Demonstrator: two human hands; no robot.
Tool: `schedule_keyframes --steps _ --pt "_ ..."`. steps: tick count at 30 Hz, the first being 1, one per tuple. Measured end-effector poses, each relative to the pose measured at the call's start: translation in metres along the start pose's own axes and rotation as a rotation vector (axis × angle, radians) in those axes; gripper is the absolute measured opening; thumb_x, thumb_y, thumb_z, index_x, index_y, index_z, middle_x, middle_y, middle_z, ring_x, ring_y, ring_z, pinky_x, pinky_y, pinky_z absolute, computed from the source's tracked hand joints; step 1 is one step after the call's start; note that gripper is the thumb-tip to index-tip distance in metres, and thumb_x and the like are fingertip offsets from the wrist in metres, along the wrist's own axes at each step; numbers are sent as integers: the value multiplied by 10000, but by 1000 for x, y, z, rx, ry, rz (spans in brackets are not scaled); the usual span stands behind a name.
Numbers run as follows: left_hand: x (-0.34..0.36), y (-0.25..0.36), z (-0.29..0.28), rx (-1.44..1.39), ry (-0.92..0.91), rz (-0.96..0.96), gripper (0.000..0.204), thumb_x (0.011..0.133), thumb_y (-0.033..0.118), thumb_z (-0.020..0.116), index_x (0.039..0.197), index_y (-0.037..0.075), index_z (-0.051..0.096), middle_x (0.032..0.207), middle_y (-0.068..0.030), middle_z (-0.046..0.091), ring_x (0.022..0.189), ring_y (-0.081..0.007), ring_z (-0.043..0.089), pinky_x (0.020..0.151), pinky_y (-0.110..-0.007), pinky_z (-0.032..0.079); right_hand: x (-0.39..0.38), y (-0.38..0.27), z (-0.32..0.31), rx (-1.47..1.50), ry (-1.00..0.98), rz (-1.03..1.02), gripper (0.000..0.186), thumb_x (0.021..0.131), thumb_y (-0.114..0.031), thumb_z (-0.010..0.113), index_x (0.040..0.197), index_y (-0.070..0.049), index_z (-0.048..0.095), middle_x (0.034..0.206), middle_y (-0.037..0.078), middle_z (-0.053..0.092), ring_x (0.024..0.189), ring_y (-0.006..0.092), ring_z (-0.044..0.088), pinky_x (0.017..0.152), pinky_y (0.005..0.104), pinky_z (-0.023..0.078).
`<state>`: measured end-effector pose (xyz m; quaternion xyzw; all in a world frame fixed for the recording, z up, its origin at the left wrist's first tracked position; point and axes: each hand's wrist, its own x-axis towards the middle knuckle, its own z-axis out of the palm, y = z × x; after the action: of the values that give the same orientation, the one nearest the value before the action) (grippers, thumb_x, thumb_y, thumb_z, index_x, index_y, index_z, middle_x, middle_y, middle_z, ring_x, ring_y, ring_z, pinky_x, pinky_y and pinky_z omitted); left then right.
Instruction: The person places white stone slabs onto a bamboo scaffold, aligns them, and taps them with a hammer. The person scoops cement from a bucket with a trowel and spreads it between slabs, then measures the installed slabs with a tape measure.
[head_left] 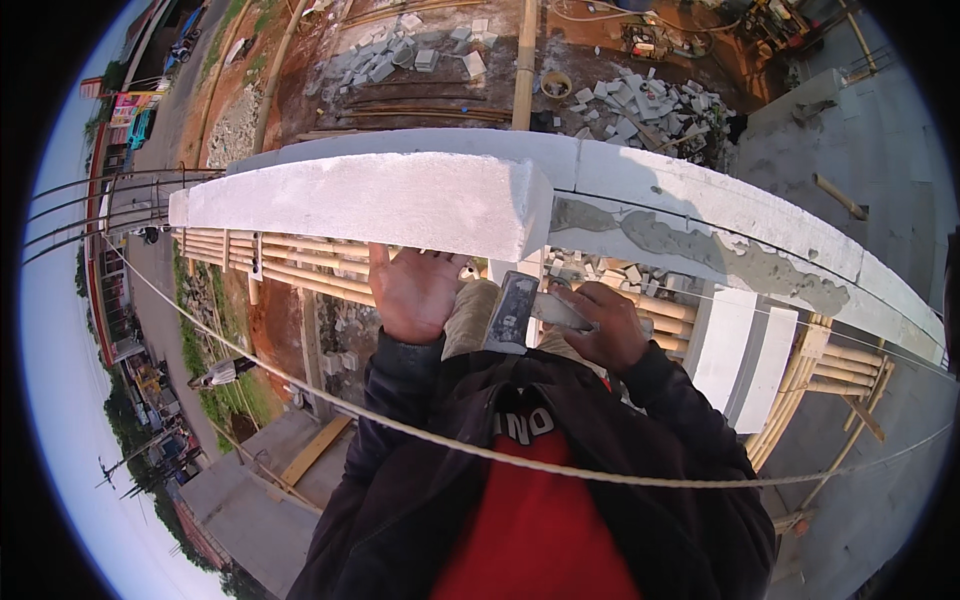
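Note:
My left hand (410, 290), palm toward the camera and fingers outstretched, rests against the lower edge of a white lightweight block (360, 200). The block lies along the top of a white block wall (760, 220), whose side has patches of grey mortar (735, 255). My right hand (605, 325) grips the grey handle of a hand tool with a dusty, dark rectangular head (510, 310), held just below the block's right end. A pale rope (450, 450) crosses in front of my torso.
Bamboo scaffolding (820, 370) and poles stand below and beside the wall. Beyond it lie piles of broken blocks (640, 110) and machinery (645, 40). Steel rebar (90, 205) projects at the left. A road (165, 310) runs far below at the left.

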<state>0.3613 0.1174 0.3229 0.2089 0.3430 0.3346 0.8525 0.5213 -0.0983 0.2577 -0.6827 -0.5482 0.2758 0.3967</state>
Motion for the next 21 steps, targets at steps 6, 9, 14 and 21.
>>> schedule_keyframes --steps 6,9,14,21 --pt "4 -6 -9 -50 -36 -22 1025 900 690 541 1535 -42 209 1570 -270 240 1467 -450 223 1205 -659 121 17 6 -13 -143 -45 -71 571 690 -165 843 1231 -103 671 982 114 639 869 317 662 736 411 552" --pt "6 -8 -11 -95 -23 -19 990 908 694 521 1527 -33 255 1560 -269 280 1463 -442 244 1204 -654 129 18 12 -13 -176 2 -102 551 698 -181 837 1219 -102 675 1025 120 654 909 331 672 752 421 558" --pt "7 -4 -5 -201 40 -36 885 945 665 478 1497 -15 352 1524 -232 399 1432 -415 331 1185 -636 195 24 7 -17 -237 -68 -23 523 722 -217 820 1209 -93 678 1084 134 666 948 342 676 796 411 563" --pt "9 -3 -12 -335 -14 -68 791 973 621 452 1483 19 406 1483 -190 485 1382 -394 416 1145 -615 277 24 -1 -18 -243 -161 28 506 780 -192 747 1263 -99 630 1130 163 648 992 338 677 825 405 565"
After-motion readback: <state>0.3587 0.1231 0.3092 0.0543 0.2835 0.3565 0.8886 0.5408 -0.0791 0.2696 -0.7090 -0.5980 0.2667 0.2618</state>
